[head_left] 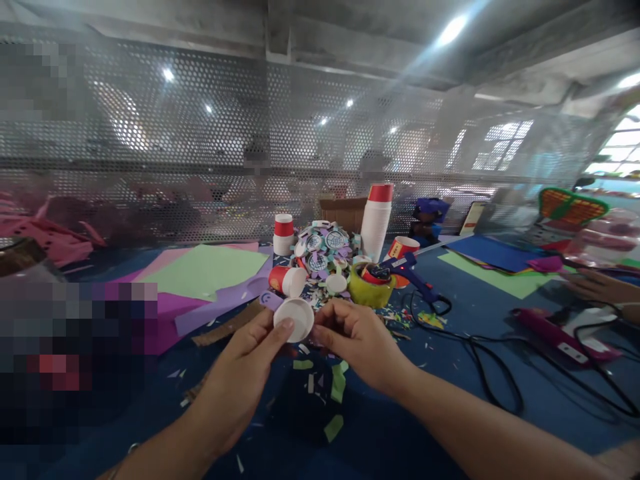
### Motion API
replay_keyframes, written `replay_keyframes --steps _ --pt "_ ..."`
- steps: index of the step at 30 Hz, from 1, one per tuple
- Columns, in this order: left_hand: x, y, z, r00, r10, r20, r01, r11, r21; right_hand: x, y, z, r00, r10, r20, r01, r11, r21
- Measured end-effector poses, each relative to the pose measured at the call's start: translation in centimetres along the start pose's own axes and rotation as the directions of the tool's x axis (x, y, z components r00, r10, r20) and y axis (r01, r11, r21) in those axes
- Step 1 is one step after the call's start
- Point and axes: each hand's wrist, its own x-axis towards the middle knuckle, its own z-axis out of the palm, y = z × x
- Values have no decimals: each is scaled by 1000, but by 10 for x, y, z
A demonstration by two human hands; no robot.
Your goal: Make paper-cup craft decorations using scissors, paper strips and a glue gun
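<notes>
My left hand (245,373) grips a small white paper cup (295,319) by its base, thumb pressed on the white bottom. My right hand (357,340) is closed beside the cup, fingers pinched at its right edge; what they pinch I cannot make out. Just beyond the hands stands a round craft piece (323,250) covered with paper discs and cups. A red-and-white cup (287,280) lies on its side near it.
A stack of white cups with a red top (377,223), a yellow-green tape roll (369,287), a blue glue gun (407,273) with black cable, coloured paper sheets (205,270), paper scraps on the blue table. Another person's hand (597,287) at right. A perforated metal screen behind.
</notes>
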Motion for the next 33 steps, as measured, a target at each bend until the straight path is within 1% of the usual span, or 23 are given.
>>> replay_keyframes --steps 2,5,7,10,14,19,23,28,29,31,33 --pt "1 1 1 1000 4 -23 -5 999 -42 0 -1 0 1000 15 12 -16 1000 23" --pt "1 2 4 997 1 -81 -15 986 -165 0 -2 1 999 43 25 -44 997 66" --pt "1 2 6 996 -15 -83 -2 980 -197 0 -3 1 998 53 25 -55 996 72" --pt "0 1 7 998 -39 -39 32 985 -172 1 -2 0 998 61 25 -62 995 72" --pt "1 1 5 996 -35 -81 23 990 -142 2 -1 -1 997 67 34 -70 995 78" --pt "3 1 0 996 -86 -34 84 995 -62 3 0 -1 996 79 47 -80 997 22" --pt "4 0 -4 995 -36 -89 36 999 -5 3 0 -2 996 71 56 -74 996 48" --pt "6 1 -8 999 -39 -31 41 997 66 4 4 -2 995 82 60 -86 994 60" --pt "6 4 -10 998 -31 -48 34 998 58 4 4 -2 995 83 49 -86 995 56" --pt "7 10 -13 991 -18 -136 17 1000 -10 4 2 -5 997 75 -15 -74 997 38" --pt "8 16 -16 968 -36 -249 5 992 -125 4 -2 -10 989 38 -142 -36 999 15"
